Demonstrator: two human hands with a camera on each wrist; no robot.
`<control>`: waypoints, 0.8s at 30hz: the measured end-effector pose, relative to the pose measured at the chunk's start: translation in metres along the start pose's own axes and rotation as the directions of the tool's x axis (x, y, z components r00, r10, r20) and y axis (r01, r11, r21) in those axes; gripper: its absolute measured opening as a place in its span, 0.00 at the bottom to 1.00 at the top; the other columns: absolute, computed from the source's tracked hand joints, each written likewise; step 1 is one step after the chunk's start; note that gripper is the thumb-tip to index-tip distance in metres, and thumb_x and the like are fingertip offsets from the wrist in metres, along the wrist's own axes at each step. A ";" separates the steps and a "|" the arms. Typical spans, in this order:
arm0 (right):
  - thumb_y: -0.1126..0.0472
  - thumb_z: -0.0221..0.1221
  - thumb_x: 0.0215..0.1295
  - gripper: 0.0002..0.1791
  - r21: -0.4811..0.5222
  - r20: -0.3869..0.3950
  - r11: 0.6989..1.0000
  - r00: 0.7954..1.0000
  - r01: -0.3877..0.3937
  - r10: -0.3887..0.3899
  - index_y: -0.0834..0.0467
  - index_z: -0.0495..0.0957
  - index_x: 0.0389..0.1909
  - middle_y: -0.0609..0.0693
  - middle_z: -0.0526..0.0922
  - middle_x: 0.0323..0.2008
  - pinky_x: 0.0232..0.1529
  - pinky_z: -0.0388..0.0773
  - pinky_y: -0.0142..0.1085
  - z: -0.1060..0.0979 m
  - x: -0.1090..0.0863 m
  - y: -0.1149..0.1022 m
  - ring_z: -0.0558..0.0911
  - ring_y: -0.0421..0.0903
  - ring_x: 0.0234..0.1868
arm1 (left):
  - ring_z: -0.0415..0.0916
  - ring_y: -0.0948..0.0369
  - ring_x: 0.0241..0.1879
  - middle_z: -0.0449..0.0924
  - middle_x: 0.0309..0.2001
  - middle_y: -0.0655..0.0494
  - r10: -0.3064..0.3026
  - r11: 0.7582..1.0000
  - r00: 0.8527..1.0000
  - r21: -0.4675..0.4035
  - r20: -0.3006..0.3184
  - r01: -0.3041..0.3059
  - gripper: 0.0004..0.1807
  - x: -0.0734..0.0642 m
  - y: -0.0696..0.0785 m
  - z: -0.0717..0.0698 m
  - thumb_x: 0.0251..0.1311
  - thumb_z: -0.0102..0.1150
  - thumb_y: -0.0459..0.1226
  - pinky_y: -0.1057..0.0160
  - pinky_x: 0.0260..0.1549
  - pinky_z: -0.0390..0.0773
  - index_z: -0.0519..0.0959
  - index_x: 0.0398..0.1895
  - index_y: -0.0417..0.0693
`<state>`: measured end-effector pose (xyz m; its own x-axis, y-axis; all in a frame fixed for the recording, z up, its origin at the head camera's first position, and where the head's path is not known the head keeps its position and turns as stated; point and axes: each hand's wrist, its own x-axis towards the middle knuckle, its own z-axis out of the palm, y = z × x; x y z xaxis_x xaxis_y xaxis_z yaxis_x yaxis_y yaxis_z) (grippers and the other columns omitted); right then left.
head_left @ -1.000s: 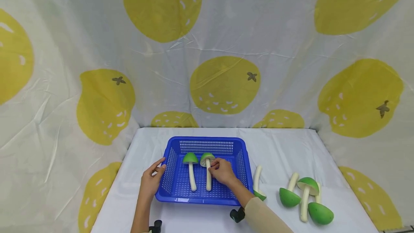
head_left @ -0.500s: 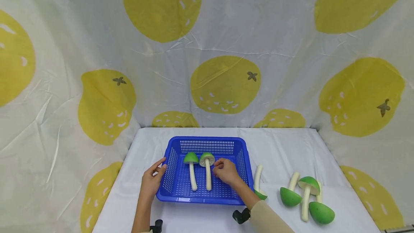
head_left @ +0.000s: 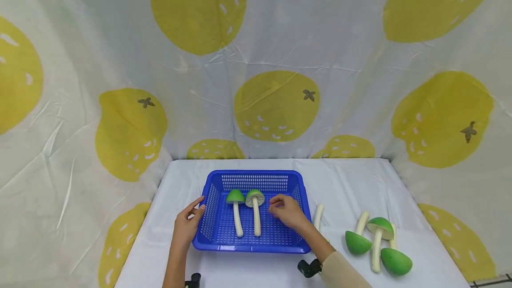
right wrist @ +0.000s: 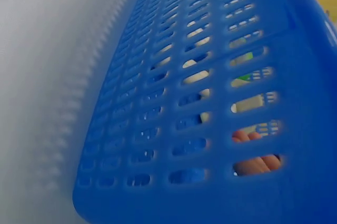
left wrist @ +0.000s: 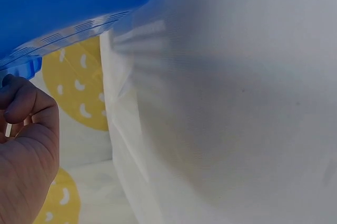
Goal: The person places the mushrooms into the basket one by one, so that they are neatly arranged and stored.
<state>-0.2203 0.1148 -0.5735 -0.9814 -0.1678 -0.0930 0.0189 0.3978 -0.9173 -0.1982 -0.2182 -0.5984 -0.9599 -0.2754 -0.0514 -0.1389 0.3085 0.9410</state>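
Observation:
Inside a blue plastic basket (head_left: 256,249) lie two toy mushrooms side by side, the left mushroom (head_left: 237,212) and the right mushroom (head_left: 256,212), each with a green cap and white stem. Caps point to the far side. My left hand (head_left: 187,221) touches the basket's left rim with its fingertips, which stay on the outer side. Over the basket's right part, my right hand (head_left: 289,210) holds nothing, fingers loosely bent, a short gap from the right mushroom. Through the side slots, the right wrist view shows some fingers (right wrist: 258,166) of that hand.
Right of the basket, a white stem (head_left: 318,217) shows, its other end hidden by my forearm. Several mushrooms lie in a group farther right, including a mushroom (head_left: 358,242) with its cap toward me. A white cloth (head_left: 340,177) covers the table; lemon-print curtains (head_left: 276,106) surround it.
My right hand has let go of the right mushroom's stem and moved away to the right. Both mushrooms stay in the basket. The left hand keeps its place at the rim.

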 end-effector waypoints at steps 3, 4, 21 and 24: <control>0.63 0.62 0.61 0.14 -0.020 0.006 1.000 1.000 0.023 -0.023 0.64 0.78 0.47 0.53 0.84 0.39 0.39 0.82 0.37 -0.003 -0.002 0.000 0.84 0.46 0.39 | 0.76 0.59 0.25 0.76 0.35 0.49 -0.001 1.000 1.000 -0.004 0.002 0.001 0.19 -0.001 0.000 -0.001 0.61 0.61 0.53 0.64 0.26 0.77 0.79 0.56 0.71; 0.62 0.62 0.62 0.14 -0.037 0.003 0.999 1.000 0.031 -0.030 0.64 0.78 0.47 0.52 0.84 0.39 0.39 0.81 0.37 -0.004 -0.002 0.000 0.84 0.46 0.39 | 0.77 0.59 0.25 0.76 0.35 0.49 -0.002 1.000 1.000 -0.006 0.003 0.002 0.19 -0.001 0.000 -0.001 0.61 0.61 0.53 0.64 0.26 0.77 0.79 0.56 0.71; 0.58 0.65 0.62 0.08 -0.135 -0.146 0.984 0.979 0.119 -0.139 0.48 0.83 0.42 0.42 0.86 0.38 0.40 0.80 0.33 -0.031 -0.015 -0.012 0.85 0.41 0.41 | 0.75 0.60 0.24 0.76 0.34 0.50 -0.003 1.000 1.000 0.004 -0.012 0.003 0.19 -0.001 0.000 0.001 0.61 0.61 0.53 0.65 0.25 0.76 0.79 0.56 0.70; 0.58 0.65 0.62 0.09 -0.130 -0.154 0.985 0.979 0.110 -0.130 0.48 0.82 0.43 0.42 0.86 0.38 0.40 0.80 0.32 -0.038 -0.017 -0.014 0.84 0.40 0.41 | 0.75 0.60 0.24 0.76 0.34 0.50 0.001 1.000 1.000 -0.007 -0.015 -0.001 0.19 0.000 -0.001 0.001 0.61 0.62 0.53 0.65 0.25 0.76 0.79 0.56 0.70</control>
<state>-0.2112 0.1463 -0.5445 -0.9932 -0.0766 0.0876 -0.1140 0.4912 -0.8635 -0.1984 -0.2179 -0.5998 -0.9563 -0.2886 -0.0459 -0.1364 0.3020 0.9435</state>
